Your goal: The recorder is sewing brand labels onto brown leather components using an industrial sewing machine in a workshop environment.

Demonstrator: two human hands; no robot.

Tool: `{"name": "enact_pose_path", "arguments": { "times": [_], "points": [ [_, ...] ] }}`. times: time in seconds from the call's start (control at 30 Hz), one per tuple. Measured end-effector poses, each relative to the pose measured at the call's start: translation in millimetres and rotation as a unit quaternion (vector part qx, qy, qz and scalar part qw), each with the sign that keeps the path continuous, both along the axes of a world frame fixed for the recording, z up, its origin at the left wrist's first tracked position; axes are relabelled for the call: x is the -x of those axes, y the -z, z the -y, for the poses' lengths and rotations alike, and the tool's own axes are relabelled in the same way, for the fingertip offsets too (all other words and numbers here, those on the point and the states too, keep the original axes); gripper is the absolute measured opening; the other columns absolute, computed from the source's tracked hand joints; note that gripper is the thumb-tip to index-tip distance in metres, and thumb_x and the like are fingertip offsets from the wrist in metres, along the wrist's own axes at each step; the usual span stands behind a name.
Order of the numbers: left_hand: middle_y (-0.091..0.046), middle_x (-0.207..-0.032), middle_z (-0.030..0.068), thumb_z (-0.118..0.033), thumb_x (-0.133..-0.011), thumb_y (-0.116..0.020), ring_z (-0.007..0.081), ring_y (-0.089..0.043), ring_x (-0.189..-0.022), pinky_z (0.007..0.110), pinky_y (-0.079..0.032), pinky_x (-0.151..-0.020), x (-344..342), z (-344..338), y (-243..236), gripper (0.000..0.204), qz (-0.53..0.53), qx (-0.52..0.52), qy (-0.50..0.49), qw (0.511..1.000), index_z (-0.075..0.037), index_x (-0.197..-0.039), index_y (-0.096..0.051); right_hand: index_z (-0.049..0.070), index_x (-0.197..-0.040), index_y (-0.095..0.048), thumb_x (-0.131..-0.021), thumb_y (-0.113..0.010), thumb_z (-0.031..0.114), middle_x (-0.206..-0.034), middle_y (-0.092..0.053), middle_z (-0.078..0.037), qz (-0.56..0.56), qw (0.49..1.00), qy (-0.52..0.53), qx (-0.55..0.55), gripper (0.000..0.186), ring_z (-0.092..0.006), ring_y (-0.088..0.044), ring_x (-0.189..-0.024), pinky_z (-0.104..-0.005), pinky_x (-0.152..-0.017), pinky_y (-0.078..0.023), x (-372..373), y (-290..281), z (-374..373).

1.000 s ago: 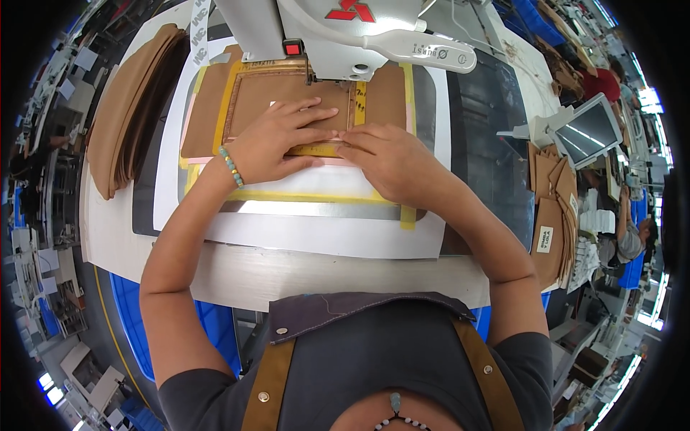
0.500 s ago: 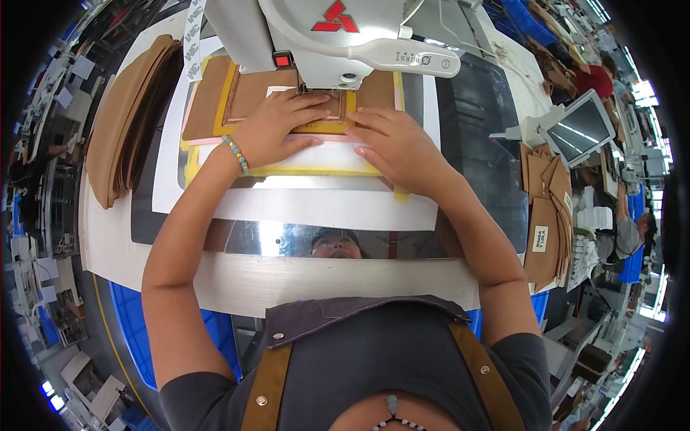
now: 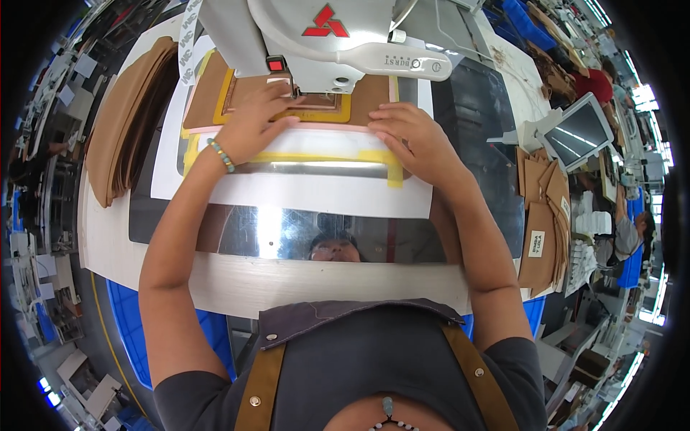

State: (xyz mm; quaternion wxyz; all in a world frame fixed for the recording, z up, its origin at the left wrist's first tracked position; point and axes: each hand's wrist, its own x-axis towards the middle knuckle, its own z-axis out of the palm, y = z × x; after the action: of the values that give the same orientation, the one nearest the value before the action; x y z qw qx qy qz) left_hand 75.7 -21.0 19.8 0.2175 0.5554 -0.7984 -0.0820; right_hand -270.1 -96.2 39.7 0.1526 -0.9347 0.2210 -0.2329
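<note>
A brown panel [image 3: 370, 97] lies under the head of a white sewing machine [image 3: 316, 47], with a yellow rectangular frame [image 3: 343, 115] on top of it. My left hand [image 3: 251, 126] rests over the frame's left part, fingers stretched toward the needle area, which is partly hidden by them. My right hand [image 3: 415, 140] lies at the panel's right front corner, its fingers extended and slightly bent. Neither hand grips anything visible. Beneath the panel is a sheet edged with yellow tape [image 3: 338, 156], on a larger white sheet [image 3: 287, 194].
A stack of curved brown pieces [image 3: 129, 122] stands at the left. More brown pieces [image 3: 546, 237] hang along the right edge, below a tilted screen [image 3: 581, 129]. A white controller [image 3: 395, 59] juts rightward from the machine. The shiny metal plate [image 3: 287, 233] borders the table's front.
The panel, frame and white sheets have slid a little away from me under the machine. My right hand has shifted right, off the yellow frame; my left hand has moved slightly left.
</note>
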Motion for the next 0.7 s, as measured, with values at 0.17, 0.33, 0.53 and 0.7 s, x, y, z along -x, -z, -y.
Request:
{"name": "enact_pose_path", "arguments": {
  "times": [0.17, 0.33, 0.53, 0.7],
  "points": [
    [-0.064, -0.146, 0.0182, -0.026, -0.107, -0.062, 0.0344, -0.059, -0.135, 0.042, -0.047, -0.113, -65.7, -16.1, -0.6, 0.039, -0.081, 0.016, -0.105, 0.991, -0.002, -0.137, -0.069, 0.006, -0.122, -0.078, -0.098, -0.065, 0.009, -0.114, -0.078, -0.014, 0.151, 0.930, -0.176, -0.286, 0.027, -0.0324, -0.074, -0.108, -0.0418, -0.098, -0.058, -15.9, -73.2, -65.6],
    [-0.065, -0.145, 0.0164, -0.022, -0.107, -0.061, 0.0353, -0.059, -0.136, 0.042, -0.045, -0.117, -143.0, -25.3, 8.5, 0.038, 0.057, 0.052, -0.227, 0.971, -0.002, -0.139, -0.068, 0.009, -0.103, -0.074, -0.099, -0.064, 0.012, -0.104, -0.078, -0.012, 0.223, 0.879, -0.205, -0.368, 0.011, -0.0303, -0.075, -0.093, -0.0397, -0.083, -0.060, -20.4, -111.8, -138.4],
    [-0.062, -0.151, 0.0166, -0.021, -0.106, -0.062, 0.0357, -0.055, -0.140, 0.044, -0.041, -0.121, -173.5, -7.0, 38.1, 0.044, 0.096, 0.040, -0.271, 0.957, -0.002, -0.145, -0.063, 0.012, -0.069, -0.062, -0.103, -0.060, 0.017, -0.091, -0.076, -0.010, 0.267, 0.852, -0.210, -0.399, 0.034, -0.0277, -0.075, -0.072, -0.0365, -0.057, -0.062, -3.2, -157.5, -164.1],
    [-0.060, -0.154, 0.0147, -0.025, -0.107, -0.061, 0.0349, -0.054, -0.142, 0.043, -0.040, -0.122, -172.2, 1.5, 47.3, 0.045, 0.084, 0.053, -0.258, 0.961, -0.006, -0.148, -0.063, 0.010, -0.084, -0.065, -0.102, -0.062, 0.020, -0.099, -0.075, -0.007, 0.263, 0.804, -0.275, -0.458, 0.021, -0.0289, -0.074, -0.075, -0.0366, -0.062, -0.061, 4.9, -148.7, -157.8]
  ]
}}
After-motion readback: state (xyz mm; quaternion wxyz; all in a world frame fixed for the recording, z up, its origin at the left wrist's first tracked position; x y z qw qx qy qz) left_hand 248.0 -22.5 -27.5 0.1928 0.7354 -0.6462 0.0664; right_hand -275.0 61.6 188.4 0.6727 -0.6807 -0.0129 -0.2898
